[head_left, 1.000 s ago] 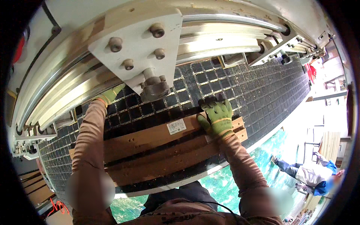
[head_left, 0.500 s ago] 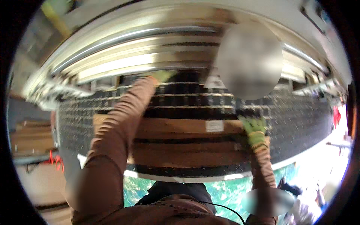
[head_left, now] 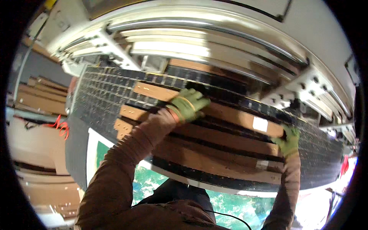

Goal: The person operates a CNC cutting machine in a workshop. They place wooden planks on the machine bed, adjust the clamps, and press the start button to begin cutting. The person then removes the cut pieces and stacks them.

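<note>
My left hand (head_left: 188,104), in a green glove, lies palm down across the middle of a long brown wooden board (head_left: 234,116) with a white label. Its fingers are stretched out over the board. At that board's right end is my right hand (head_left: 288,141), also gloved, with the fingers closed about the end. Nearer to me lie a second brown board (head_left: 230,138) and a third one (head_left: 214,159), roughly parallel, with small holes at their left ends. My left forearm covers part of both.
The boards lie on a black segmented belt (head_left: 103,86) with pale dust and chips. Beyond it stands a machine with metal bars (head_left: 165,25) and a white bracket (head_left: 295,86). Another board (head_left: 191,65) shows under the bars. Stacked brown panels (head_left: 42,96) and a red coiled hose (head_left: 61,126) are left.
My left hand has come back from the machine's edge onto the labelled board. My right hand stays at a board's right end. The view has turned, showing more of the left side.
</note>
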Action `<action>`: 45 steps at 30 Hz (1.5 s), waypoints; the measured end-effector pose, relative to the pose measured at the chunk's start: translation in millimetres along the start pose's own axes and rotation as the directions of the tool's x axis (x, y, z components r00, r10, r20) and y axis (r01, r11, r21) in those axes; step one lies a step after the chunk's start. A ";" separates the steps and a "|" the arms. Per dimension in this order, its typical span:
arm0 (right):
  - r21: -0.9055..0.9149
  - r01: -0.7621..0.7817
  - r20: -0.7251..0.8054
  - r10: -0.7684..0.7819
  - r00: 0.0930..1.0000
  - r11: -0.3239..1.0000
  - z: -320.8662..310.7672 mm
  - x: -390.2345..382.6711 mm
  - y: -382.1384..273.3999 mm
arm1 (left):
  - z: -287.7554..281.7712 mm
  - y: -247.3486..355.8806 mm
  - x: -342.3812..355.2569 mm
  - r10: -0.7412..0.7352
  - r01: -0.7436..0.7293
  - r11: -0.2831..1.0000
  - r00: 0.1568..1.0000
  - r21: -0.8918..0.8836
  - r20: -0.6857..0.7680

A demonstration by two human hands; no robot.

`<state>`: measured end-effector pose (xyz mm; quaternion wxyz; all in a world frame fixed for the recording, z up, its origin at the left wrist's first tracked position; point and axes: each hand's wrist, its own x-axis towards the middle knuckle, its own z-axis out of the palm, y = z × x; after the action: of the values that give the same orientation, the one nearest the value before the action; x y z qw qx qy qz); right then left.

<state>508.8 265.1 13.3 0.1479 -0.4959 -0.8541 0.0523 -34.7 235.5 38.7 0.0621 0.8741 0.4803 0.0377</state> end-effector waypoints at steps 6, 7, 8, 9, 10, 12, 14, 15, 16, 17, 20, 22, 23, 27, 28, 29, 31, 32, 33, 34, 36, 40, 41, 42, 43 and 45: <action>-0.013 -0.221 -0.046 0.220 0.974 0.975 13.6 72.3 -8.5 | 26.3 -36.9 47.4 -0.098 0.086 0.994 0.968 -0.061 -0.231; -0.152 -0.185 -0.128 0.166 0.978 0.971 24.9 70.8 -2.5 | 30.7 -41.7 52.6 -0.086 0.076 0.996 0.965 -0.050 -0.249; -0.285 -0.143 -0.193 0.089 0.977 0.948 35.2 68.3 -1.3 | 31.0 -45.1 53.7 -0.085 0.080 0.996 0.960 -0.031 -0.266; -0.276 -0.189 -0.211 0.132 0.969 0.942 44.5 67.9 -9.8 | 25.3 -47.3 52.9 -0.062 0.064 0.998 0.957 0.000 -0.285; -0.265 -0.233 -0.226 0.174 0.958 0.936 51.9 68.2 -17.7 | 16.3 -47.1 55.3 -0.041 0.052 0.998 0.953 0.031 -0.301; -0.227 -0.289 -0.244 0.233 0.941 0.930 56.5 63.2 -25.3 | 1.0 -41.3 71.7 -0.027 0.049 0.997 0.954 0.064 -0.299; -0.194 -0.332 -0.258 0.279 0.925 0.923 49.5 70.0 -34.1 | 0.4 -62.9 79.2 -0.065 0.072 0.997 0.984 0.041 -0.165; -0.195 -0.361 -0.238 0.313 0.919 0.912 48.9 76.8 -36.5 | 5.6 -75.6 81.4 -0.091 0.094 0.996 0.989 0.014 -0.120; -0.200 -0.392 -0.220 0.349 0.911 0.898 47.3 82.4 -37.6 | 7.2 -84.6 86.6 -0.112 0.111 0.994 0.991 -0.015 -0.074; -0.234 -0.409 -0.209 0.365 0.907 0.882 45.6 87.2 -38.9 | 8.5 -93.3 91.3 -0.149 0.150 0.988 0.989 -0.038 0.013; -0.281 -0.478 -0.198 0.438 0.877 0.832 45.1 93.6 -37.4 | 8.2 -104.4 109.0 -0.261 0.267 0.964 0.949 -0.012 0.175; -0.276 -0.484 -0.220 0.436 0.873 0.830 44.8 92.6 -33.4 | 1.0 -94.9 120.2 -0.248 0.248 0.968 0.952 0.024 0.181; -0.273 -0.486 -0.230 0.434 0.871 0.830 44.4 92.2 -31.2 | 4.6 -98.8 125.9 -0.239 0.244 0.970 0.951 -0.003 0.198; -0.310 -0.529 -0.232 0.477 0.848 0.790 36.3 97.7 -31.1 | 21.4 -120.6 133.0 -0.137 0.178 0.975 0.954 -0.136 0.265; -0.309 -0.526 -0.257 0.463 0.848 0.792 40.6 102.2 -27.9 | 37.4 -144.2 125.3 -0.075 0.151 0.938 0.967 -0.311 0.243; -0.307 -0.522 -0.281 0.448 0.849 0.796 44.6 106.1 -25.2 | 52.6 -167.3 116.9 -0.012 0.120 0.867 0.975 -0.483 0.220; -0.317 -0.528 -0.303 0.444 0.843 0.788 45.0 104.0 -23.4 | 74.5 -189.6 120.3 0.072 0.090 0.765 0.972 -0.637 0.225; -0.319 -0.531 -0.313 0.441 0.841 0.785 45.8 102.1 -22.4 | 74.4 -187.6 123.0 0.066 0.097 0.791 0.968 -0.604 0.242; -0.339 -0.535 -0.321 0.439 0.839 0.774 47.8 99.1 -21.4 | 68.2 -178.5 129.3 0.043 0.120 0.833 0.959 -0.540 0.281; -0.325 -0.515 -0.349 0.406 0.845 0.793 47.8 99.2 -21.3 | 63.4 -168.5 130.3 0.014 0.140 0.869 0.952 -0.476 0.306; -0.328 -0.498 -0.354 0.384 0.853 0.803 45.0 99.5 -25.7 | 53.2 -159.4 130.8 -0.021 0.162 0.899 0.944 -0.407 0.331; -0.314 -0.516 -0.326 0.420 0.847 0.797 53.9 98.2 -21.4 | 50.3 -151.2 131.6 -0.047 0.178 0.921 0.933 -0.346 0.357; -0.318 -0.500 -0.355 0.388 0.851 0.806 57.0 100.5 -22.0 | 48.0 -149.4 127.1 -0.064 0.192 0.924 0.930 -0.332 0.361; -0.306 -0.500 -0.364 0.385 0.848 0.810 57.3 101.1 -22.3 | 47.0 -147.7 127.9 -0.069 0.193 0.927 0.930 -0.321 0.361; -0.295 -0.499 -0.372 0.383 0.845 0.815 58.1 102.0 -22.9 | 46.5 -146.2 128.3 -0.077 0.197 0.931 0.929 -0.308 0.361; -0.286 -0.502 -0.362 0.393 0.845 0.816 55.6 101.8 -22.3 | 45.4 -145.2 130.8 -0.083 0.198 0.936 0.929 -0.292 0.362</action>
<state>426.0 344.9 -13.9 0.1571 -0.7055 -0.6749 -0.1483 -80.1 419.7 -26.5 0.2899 0.8079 0.5114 -0.0420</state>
